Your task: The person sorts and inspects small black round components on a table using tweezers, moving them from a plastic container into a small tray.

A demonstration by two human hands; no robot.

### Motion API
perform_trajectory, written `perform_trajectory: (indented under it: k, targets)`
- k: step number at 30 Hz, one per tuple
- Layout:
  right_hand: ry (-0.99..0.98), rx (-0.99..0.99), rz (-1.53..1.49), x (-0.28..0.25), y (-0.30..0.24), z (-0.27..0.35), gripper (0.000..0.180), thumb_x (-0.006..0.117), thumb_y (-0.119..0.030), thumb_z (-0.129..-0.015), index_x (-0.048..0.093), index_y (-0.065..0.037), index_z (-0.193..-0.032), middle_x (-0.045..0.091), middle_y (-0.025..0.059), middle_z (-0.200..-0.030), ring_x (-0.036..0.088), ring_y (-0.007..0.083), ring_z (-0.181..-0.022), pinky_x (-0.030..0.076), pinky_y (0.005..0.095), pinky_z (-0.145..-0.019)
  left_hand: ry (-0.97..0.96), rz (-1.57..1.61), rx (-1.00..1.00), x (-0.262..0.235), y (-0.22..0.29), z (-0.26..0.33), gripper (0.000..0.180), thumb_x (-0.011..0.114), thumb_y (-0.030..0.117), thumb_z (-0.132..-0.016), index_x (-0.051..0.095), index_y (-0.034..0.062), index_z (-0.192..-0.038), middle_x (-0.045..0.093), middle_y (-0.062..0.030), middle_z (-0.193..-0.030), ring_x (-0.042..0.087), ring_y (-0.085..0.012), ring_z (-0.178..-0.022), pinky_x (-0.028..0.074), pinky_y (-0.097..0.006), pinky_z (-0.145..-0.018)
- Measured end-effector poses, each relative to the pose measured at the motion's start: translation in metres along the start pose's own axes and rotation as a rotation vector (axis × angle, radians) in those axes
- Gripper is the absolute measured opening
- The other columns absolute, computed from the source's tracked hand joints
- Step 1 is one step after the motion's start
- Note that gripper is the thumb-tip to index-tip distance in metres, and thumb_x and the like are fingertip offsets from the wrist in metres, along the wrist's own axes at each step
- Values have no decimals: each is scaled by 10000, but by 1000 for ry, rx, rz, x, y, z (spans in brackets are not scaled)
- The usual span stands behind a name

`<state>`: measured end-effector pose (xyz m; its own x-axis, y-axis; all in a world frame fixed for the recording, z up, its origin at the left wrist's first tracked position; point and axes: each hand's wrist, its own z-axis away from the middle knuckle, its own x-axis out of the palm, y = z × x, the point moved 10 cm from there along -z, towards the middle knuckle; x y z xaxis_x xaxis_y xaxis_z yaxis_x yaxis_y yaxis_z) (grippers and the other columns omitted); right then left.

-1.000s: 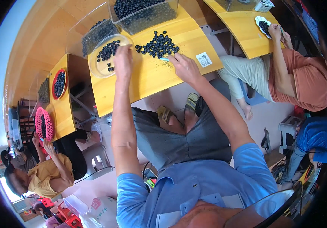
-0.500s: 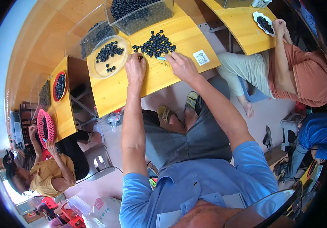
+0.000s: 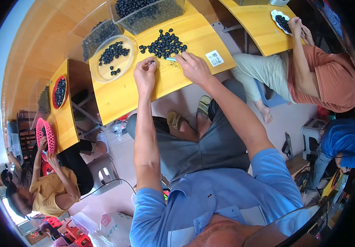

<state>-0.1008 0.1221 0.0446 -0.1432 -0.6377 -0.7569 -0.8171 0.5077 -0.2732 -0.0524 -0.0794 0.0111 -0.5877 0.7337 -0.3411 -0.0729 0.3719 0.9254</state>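
My left hand (image 3: 145,75) is over the yellow table (image 3: 119,99), its thumb and forefinger pinching a small round black bead-like piece (image 3: 152,62). Just to the right, my right hand (image 3: 194,68) is closed around a slim light-blue tool (image 3: 171,59); its tip points left, and the rest is hidden in the fingers. Beyond both hands spreads a loose pile of black bead-like pieces (image 3: 167,44), with small dark crumbs on the wood by the tool. A round clear tray (image 3: 96,71) with more black pieces stands left of my left hand.
Clear bins (image 3: 152,22) filled with black pieces stand at the table's far side. A white label (image 3: 214,58) lies on the right. One person (image 3: 58,185) works at the left with a pink basket (image 3: 50,138); another (image 3: 330,78) sits at the right table by a white dish (image 3: 274,17).
My left hand has risen slightly from the tabletop and turned, showing the black piece between its fingertips. The view has shifted a little. My right hand still holds the light-blue tool.
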Motion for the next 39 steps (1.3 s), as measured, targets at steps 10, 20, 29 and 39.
perform_trajectory:
  k: [10, 20, 29, 39]
  targets:
    - [9, -62, 10, 1, -5, 3, 257, 609, -63, -873, 673, -64, -1123, 601, 97, -918, 686, 292, -855, 582, 427, -708, -18, 169, 27, 15, -3, 18, 167, 748, 10, -932, 740, -37, -1092, 730, -52, -982, 657, -91, -870, 540, -236, -818]
    - [31, -179, 32, -7, -19, 3, 349, 639, -46, -830, 700, -62, -1173, 596, 74, -909, 676, 257, -826, 576, 384, -726, -71, 177, 8, 21, 6, 23, 322, 748, -25, -907, 675, -50, -1220, 694, -43, -988, 638, -94, -860, 541, -235, -818]
    - [26, -188, 48, -7, -21, 3, 343, 640, -64, -836, 702, -66, -1173, 581, 67, -888, 669, 245, -804, 574, 371, -709, -98, 177, 27, 24, 6, 22, 350, 749, -43, -908, 660, -59, -1246, 695, -43, -998, 647, -99, -874, 551, -239, -821]
    - [-20, -135, -15, -1, -16, 0, 258, 625, -68, -852, 685, -56, -1103, 602, 80, -869, 687, 274, -846, 589, 401, -709, -91, 266, 22, 24, -2, 19, 421, 761, -65, -881, 629, -41, -1280, 703, -40, -972, 661, -101, -857, 558, -232, -812]
